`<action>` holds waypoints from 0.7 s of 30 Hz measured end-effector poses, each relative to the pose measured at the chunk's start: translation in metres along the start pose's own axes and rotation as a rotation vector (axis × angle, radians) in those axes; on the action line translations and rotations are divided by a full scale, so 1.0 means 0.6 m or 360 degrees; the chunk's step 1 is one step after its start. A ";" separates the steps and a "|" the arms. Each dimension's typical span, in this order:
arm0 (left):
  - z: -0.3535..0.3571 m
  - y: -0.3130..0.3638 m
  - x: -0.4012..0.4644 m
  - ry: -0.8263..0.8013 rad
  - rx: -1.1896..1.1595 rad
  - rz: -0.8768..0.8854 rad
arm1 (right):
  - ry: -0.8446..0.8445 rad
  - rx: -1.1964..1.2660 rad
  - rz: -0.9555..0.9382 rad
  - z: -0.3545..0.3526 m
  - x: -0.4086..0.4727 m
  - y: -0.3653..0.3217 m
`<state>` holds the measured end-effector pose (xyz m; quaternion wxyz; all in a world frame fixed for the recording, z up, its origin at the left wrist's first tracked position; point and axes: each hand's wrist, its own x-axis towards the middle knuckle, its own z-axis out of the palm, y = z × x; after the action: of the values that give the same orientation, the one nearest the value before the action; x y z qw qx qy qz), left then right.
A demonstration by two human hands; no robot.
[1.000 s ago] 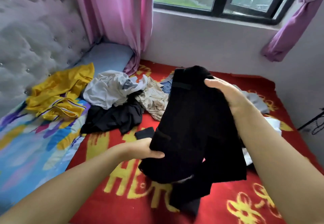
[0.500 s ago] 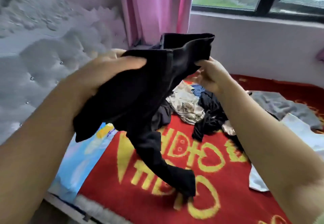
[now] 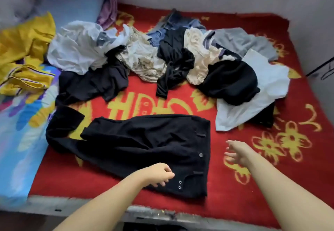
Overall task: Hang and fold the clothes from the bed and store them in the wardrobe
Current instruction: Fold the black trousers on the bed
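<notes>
Two bare hands hover at the bed's (image 3: 298, 185) near edge: the left hand (image 3: 159, 174), fingers loosely curled, touches the waist of black trousers (image 3: 148, 151) spread flat there; the right hand (image 3: 238, 153), fingers spread, hangs beside them. Tangled clothes (image 3: 162, 58) lie toward the far edge.

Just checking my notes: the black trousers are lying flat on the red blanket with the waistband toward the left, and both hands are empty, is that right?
Not quite. The head view shows the black trousers flat on the red blanket with the waistband toward the right. The left hand and right hand are indeed empty.
</notes>
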<state>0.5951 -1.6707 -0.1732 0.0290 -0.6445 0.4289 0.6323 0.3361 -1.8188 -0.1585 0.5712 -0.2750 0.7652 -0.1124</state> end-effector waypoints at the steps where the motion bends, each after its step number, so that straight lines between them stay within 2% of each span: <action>1: 0.007 -0.018 0.024 0.0011 -0.0007 -0.0056 | 0.0009 -0.0045 0.0054 -0.004 0.019 0.034; 6: 0.022 -0.053 0.109 0.0342 0.0344 0.0009 | -0.0036 -0.0440 0.0019 0.047 0.083 0.122; 8: 0.050 -0.053 0.138 0.0269 0.0470 0.0117 | -0.0029 -0.0591 -0.0085 0.077 0.110 0.136; 10: 0.103 -0.062 0.177 0.0118 0.0751 0.0219 | 0.0012 -0.0648 -0.0153 0.106 0.148 0.147; 13: 0.165 -0.077 0.226 0.0215 0.1363 0.0290 | 0.0248 -0.0674 -0.0178 0.136 0.202 0.149; 15: 0.199 -0.094 0.243 0.0281 0.1606 0.0293 | 0.0358 -0.0692 -0.0145 0.148 0.223 0.161; 18: 0.248 -0.120 0.257 0.0266 0.1689 0.0298 | 0.0296 -0.0730 -0.0122 0.150 0.236 0.184; 21: 0.249 -0.112 0.266 0.0221 0.1570 0.0264 | 0.0060 -0.0741 -0.0265 0.135 0.241 0.181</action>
<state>0.4899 -1.6241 -0.3709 0.2513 -0.5583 0.7273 0.3101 0.3519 -1.7974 -0.3551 0.4668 -0.4593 0.7556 0.0152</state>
